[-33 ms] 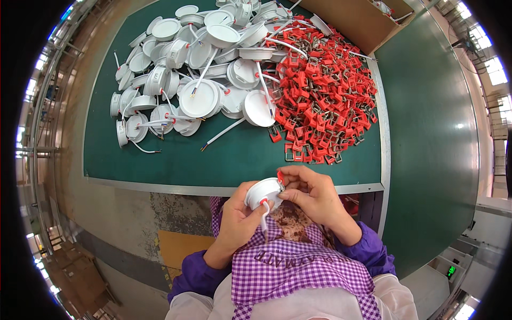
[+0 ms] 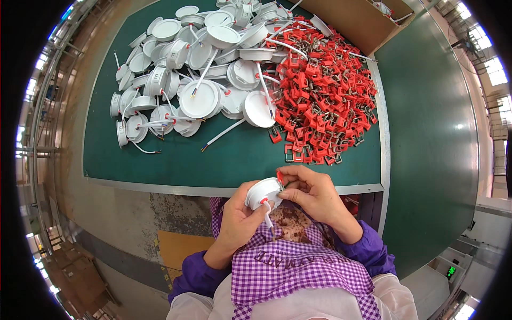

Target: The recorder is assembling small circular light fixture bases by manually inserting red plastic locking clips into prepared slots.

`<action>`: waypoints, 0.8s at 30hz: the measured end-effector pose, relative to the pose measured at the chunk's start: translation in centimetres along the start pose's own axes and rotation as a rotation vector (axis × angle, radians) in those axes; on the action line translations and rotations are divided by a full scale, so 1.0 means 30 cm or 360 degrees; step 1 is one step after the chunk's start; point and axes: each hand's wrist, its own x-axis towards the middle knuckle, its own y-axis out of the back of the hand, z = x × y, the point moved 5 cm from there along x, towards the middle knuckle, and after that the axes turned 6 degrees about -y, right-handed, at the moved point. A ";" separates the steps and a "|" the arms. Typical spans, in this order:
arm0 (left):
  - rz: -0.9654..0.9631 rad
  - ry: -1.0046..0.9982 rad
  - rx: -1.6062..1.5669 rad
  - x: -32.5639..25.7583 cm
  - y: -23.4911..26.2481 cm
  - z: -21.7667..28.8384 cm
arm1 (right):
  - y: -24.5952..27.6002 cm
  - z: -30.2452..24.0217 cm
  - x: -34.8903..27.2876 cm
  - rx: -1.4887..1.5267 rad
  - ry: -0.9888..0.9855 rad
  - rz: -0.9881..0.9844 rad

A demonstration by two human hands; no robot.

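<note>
My left hand [image 2: 239, 220] grips a white round lamp housing [image 2: 261, 192] close to my chest, just below the table's front edge. My right hand [image 2: 316, 196] pinches a red clip [image 2: 280, 176] at the housing's rim, fingers closed on it. A second red clip [image 2: 263, 201] shows on the near side of the housing. A short white cable [image 2: 269, 217] hangs from it over my checked apron.
On the green table mat [image 2: 224, 157] lies a heap of white round lamp housings [image 2: 200, 98] with trailing cables, and to its right a heap of red spring clips [image 2: 325, 90]. An open cardboard box [image 2: 357, 24] stands at the far right corner.
</note>
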 end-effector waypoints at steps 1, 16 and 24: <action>0.0026 -0.0011 0.0010 0.003 0.002 0.004 | 0.003 0.006 0.018 0.0011 -0.0064 -0.0091; 0.0326 0.0215 -0.1410 0.016 0.135 -0.009 | -0.008 -0.092 0.259 -0.1873 0.0641 0.0569; 0.0212 0.0299 -0.0885 0.034 0.084 0.018 | -0.032 -0.117 0.276 -0.1700 0.0535 0.0379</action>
